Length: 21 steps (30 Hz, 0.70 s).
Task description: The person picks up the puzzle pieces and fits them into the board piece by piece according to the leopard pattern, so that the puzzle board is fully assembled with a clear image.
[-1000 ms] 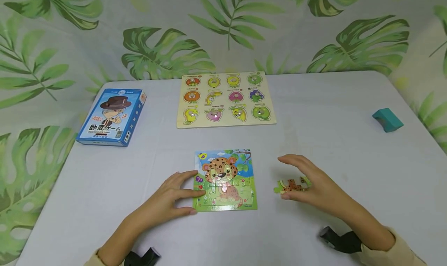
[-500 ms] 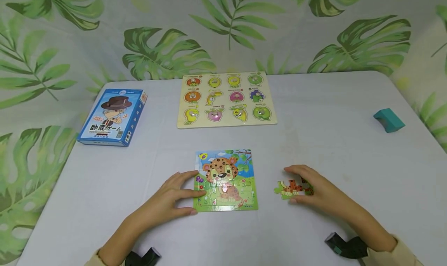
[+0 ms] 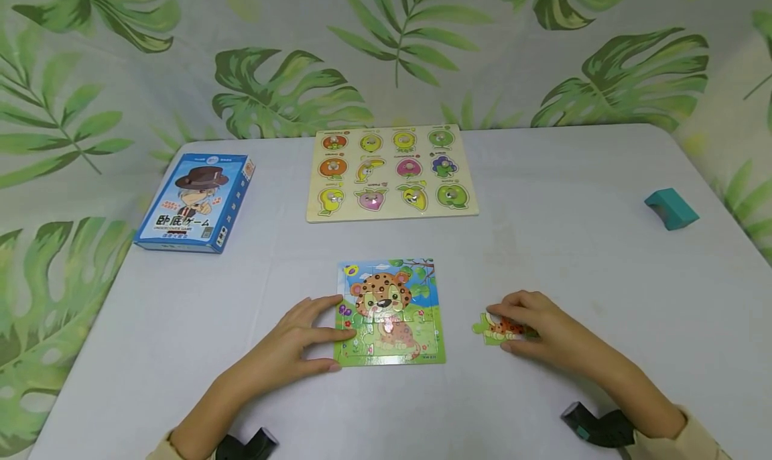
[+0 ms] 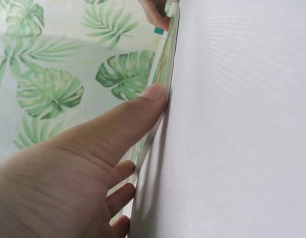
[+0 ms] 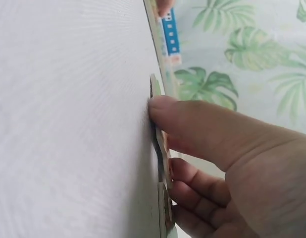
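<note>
A square jigsaw puzzle board (image 3: 392, 361) with a leopard cub picture lies flat on the table; the lower part of its picture looks paler. My left hand (image 3: 298, 336) rests against its left edge, fingers spread and thumb at the lower corner. To the board's right, my right hand (image 3: 549, 329) pinches a spotted orange-and-green jigsaw piece (image 3: 493, 338) between thumb and fingers. In the right wrist view that jigsaw piece (image 5: 154, 87) stands slightly tilted off the table. Another thin piece (image 5: 164, 213) lies under the curled fingers, mostly hidden in the head view.
Behind the board lies a wooden fruit puzzle (image 3: 392, 208). A blue card game box (image 3: 187, 205) sits at the left, a teal arched block (image 3: 672, 208) at the far right. The white table (image 3: 573, 198) backs onto a leaf-print cloth (image 3: 446, 17).
The right hand's wide-spread thumb and fingers have drawn back slightly and closed onto the jigsaw piece. My left hand and the board have stayed in place.
</note>
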Motion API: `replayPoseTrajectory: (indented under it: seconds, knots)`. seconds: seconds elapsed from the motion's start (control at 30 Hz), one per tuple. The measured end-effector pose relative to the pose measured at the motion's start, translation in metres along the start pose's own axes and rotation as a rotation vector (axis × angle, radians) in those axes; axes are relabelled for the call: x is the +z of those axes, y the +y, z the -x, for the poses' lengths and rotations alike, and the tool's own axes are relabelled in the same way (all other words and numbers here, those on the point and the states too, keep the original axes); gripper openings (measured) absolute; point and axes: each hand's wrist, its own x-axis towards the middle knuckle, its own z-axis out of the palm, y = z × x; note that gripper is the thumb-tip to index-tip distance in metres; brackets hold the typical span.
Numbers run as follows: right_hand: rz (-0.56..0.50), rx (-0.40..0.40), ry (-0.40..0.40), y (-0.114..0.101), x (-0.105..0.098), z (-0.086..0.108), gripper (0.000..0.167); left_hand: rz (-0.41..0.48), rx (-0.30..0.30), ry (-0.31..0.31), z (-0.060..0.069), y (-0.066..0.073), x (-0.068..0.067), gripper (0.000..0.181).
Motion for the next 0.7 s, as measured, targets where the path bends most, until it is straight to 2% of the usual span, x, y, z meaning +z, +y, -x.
replayPoseTrajectory:
  seconds: [0.1,0.23,0.5,0.6,0.7]
  knots:
    - [0.005,-0.015,0.031,-0.002,0.001,0.000,0.045,-0.003,0.007,0.004,0.000,0.000,0.000,0.043]
    - [-0.059,-0.032,0.083,-0.009,0.000,-0.002,0.046,-0.016,0.019,0.013,0.000,0.000,0.000,0.043]
    - [-0.213,-0.176,0.187,-0.044,-0.002,-0.022,0.051,-0.073,0.047,0.037,0.001,0.000,0.005,0.043]
    - [-0.245,-0.219,0.202,-0.057,0.003,-0.033,0.050,-0.082,0.076,0.045,0.000,0.002,0.006,0.041]
    - [-0.258,-0.238,0.181,-0.067,0.015,-0.044,0.048,-0.094,0.095,0.035,-0.001,0.005,0.008,0.041]
